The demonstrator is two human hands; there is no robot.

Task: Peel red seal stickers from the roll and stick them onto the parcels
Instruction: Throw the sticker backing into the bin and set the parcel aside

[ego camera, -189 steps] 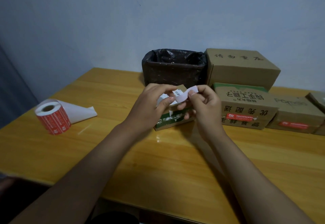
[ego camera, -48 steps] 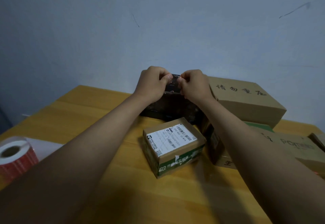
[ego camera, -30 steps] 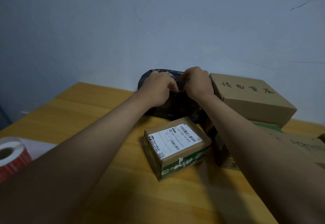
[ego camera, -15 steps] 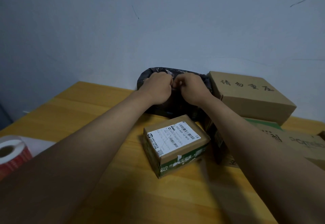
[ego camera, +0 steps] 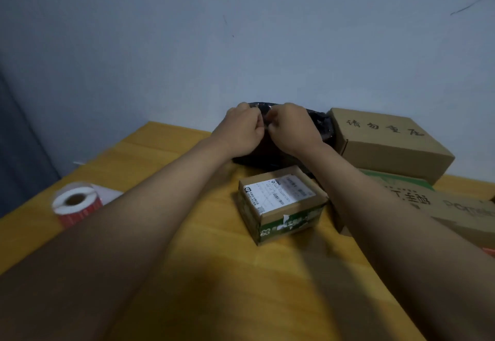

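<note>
1. At the far side of the yellow wooden table [ego camera: 209, 273], your left hand [ego camera: 242, 131] and right hand [ego camera: 290, 129] sit curled, knuckles nearly touching, over the black plastic-lined bin [ego camera: 320, 123]; whether they pinch anything cannot be told.
2. Well apart, at the near left, stands the roll of red seal stickers [ego camera: 76, 204].
3. Stickers are likely light, thin and tacky: lift one by a corner.
4. Between your forearms sits the small brown cardboard parcel with a white label [ego camera: 281, 204], probably stiff enough for pressing.

Wooden table [ego camera: 203, 273] carries sticker roll [ego camera: 76, 205], parcels [ego camera: 281, 204], seemingly a bin [ego camera: 320, 126].
</note>
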